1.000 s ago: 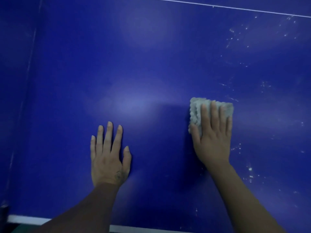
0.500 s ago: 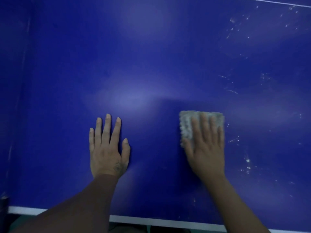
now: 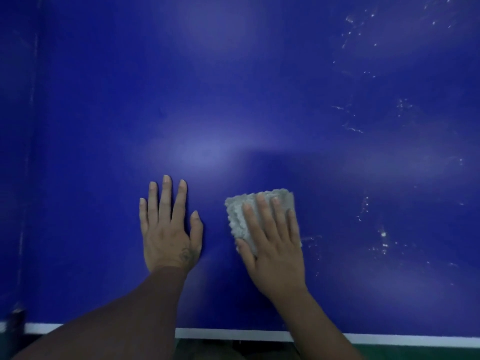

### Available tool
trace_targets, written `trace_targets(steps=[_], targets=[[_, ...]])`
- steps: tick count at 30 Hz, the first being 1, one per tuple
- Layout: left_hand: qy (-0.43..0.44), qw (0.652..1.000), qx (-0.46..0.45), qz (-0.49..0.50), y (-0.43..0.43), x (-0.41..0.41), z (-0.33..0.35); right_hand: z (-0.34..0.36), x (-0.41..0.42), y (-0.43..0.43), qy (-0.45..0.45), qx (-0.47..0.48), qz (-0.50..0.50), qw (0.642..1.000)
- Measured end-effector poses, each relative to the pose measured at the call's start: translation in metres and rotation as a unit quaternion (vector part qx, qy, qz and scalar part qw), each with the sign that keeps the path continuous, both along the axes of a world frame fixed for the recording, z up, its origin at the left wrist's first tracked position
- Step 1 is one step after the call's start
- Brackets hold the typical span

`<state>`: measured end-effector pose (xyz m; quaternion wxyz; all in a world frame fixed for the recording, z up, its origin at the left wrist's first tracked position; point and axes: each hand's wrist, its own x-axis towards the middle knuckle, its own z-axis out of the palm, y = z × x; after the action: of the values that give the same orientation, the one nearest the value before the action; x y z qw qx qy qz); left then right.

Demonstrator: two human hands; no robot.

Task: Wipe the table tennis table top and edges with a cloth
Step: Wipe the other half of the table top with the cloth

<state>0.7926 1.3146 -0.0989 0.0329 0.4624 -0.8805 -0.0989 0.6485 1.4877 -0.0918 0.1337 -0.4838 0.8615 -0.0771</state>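
Right hand [image 3: 275, 245] flat on folded grey cloth [image 3: 239, 216], fingers [image 3: 262, 206] straight and close together, pressing it onto blue worktop [image 3: 233, 87] near the white front edge [image 3: 233, 333]. Left hand [image 3: 168, 229] palm-down just beside the cloth, fingers slightly spread. White specks [image 3: 381, 237] right of cloth.

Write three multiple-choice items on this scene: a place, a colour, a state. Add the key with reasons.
1. White specks lie: A between the two hands; B right of the cloth; C on the cloth.
2. The table top is: A green; B red; C blue.
3. The right hand: A presses flat on the cloth; B makes a fist; C hangs off the table.
Key: B, specks scatter right of it; C, deep blue surface; A, straight fingers cover the cloth.
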Motion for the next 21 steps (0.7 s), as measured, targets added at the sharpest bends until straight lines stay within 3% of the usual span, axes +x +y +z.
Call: trace_targets(steps=[5,8,10,13,17,21], targets=[[0.015,1.0,-0.002,0.003,0.001,0.0,0.002,-0.004,-0.047,0.051,0.044,0.027,-0.148,0.988],[0.009,1.0,-0.002,0.005,0.0,0.0,0.001,-0.003,-0.028,0.032,0.028,0.036,-0.235,0.971],[0.008,1.0,-0.002,0.004,0.0,0.001,0.001,0.0,0.002,0.008,0.022,0.033,-0.204,0.978],[0.018,1.0,-0.008,0.0,-0.001,0.001,0.0,0.002,0.047,-0.012,0.002,0.025,-0.081,0.996],[0.012,1.0,-0.01,-0.002,0.0,0.002,-0.001,0.001,0.043,0.008,0.0,-0.002,0.031,1.0],[0.016,1.0,-0.012,0.004,0.0,0.001,-0.001,-0.006,-0.013,0.062,0.052,0.001,-0.067,0.996]])
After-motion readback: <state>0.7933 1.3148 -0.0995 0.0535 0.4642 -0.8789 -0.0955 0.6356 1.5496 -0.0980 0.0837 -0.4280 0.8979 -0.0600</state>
